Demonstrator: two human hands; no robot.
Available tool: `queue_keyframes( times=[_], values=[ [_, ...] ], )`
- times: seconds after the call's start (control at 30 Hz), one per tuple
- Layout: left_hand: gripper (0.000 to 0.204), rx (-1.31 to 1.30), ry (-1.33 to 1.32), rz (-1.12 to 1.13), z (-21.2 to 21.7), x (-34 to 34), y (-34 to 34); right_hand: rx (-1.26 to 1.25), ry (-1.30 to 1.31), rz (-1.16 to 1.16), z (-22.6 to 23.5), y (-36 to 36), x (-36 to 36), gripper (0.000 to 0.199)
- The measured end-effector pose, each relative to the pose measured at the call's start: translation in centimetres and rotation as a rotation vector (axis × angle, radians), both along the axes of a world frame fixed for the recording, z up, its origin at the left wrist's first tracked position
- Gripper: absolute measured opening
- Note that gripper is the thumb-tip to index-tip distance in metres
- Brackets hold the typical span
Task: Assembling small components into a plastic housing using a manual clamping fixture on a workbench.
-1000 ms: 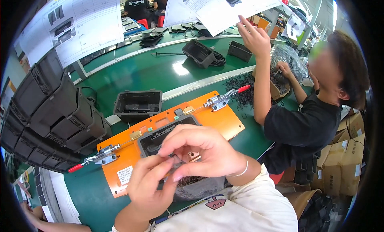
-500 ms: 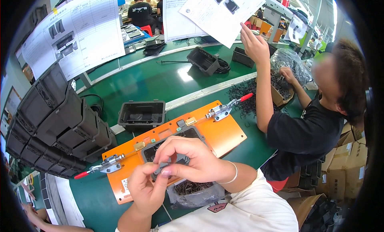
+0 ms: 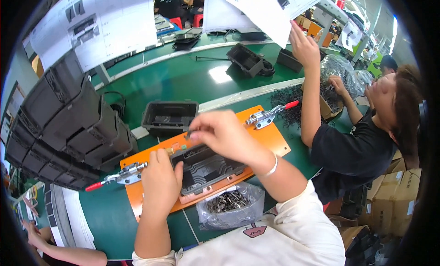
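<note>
An orange clamping fixture (image 3: 270, 144) lies in front of me with a dark grey plastic housing (image 3: 208, 170) seated in its middle. Curved ridges show inside the housing. My right hand (image 3: 227, 135) is over the fixture's far side, thumb and fingers pinching a small dark part (image 3: 188, 134) whose exact kind I cannot make out. At the housing's left end rests my left hand (image 3: 161, 181), fingers stretched out and thumb apart, with nothing seen in it. Toggle clamps with red handles sit at the fixture's left (image 3: 123, 175) and right (image 3: 270, 115).
A bag of small metal pins (image 3: 229, 202) lies by the fixture's near edge. Behind the fixture stands an open black box (image 3: 170, 117); stacked black boxes (image 3: 68, 124) rise at left. A co-worker (image 3: 357, 142) reaches in from the right, one hand at hanging paper (image 3: 275, 14).
My hands have parted from around the small part. The right one carried it away toward the fixture's far side; the left came down onto the housing's left end. The view has shifted slightly.
</note>
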State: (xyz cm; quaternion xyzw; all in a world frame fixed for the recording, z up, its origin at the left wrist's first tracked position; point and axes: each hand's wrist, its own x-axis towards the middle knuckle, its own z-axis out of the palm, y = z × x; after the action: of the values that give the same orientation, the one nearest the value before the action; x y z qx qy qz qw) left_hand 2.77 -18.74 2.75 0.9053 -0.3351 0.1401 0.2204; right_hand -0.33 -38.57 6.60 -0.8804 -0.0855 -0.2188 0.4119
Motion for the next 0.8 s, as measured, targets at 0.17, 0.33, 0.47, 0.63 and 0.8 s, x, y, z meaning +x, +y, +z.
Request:
queue_keyframes(
  times=[0.17, 0.33, 0.47, 0.63, 0.8],
  values=[
    [0.032, -0.017, 0.137, 0.046, 0.3, 0.9, -0.2, 0.023, 0.131, 0.016, 1.0, -0.6, 4.2, 0.014],
    [0.027, -0.065, 0.226, 0.069, -0.4, 1.2, -0.3, -0.186, 0.304, 0.080, 0.6, 0.9, 6.5, 0.014],
    [0.026, -0.108, 0.241, 0.056, -0.7, 1.1, -0.2, -0.327, 0.377, 0.187, 0.2, 1.4, 7.1, 0.016],
    [0.026, -0.094, 0.284, 0.055, -0.2, 1.1, -0.3, -0.379, 0.422, 0.233, -0.4, 1.7, 7.7, 0.017],
    [0.026, -0.087, 0.287, 0.066, -0.3, 1.1, -0.2, -0.356, 0.646, 0.254, 1.0, 2.5, 8.0, 0.015]
  ],
)
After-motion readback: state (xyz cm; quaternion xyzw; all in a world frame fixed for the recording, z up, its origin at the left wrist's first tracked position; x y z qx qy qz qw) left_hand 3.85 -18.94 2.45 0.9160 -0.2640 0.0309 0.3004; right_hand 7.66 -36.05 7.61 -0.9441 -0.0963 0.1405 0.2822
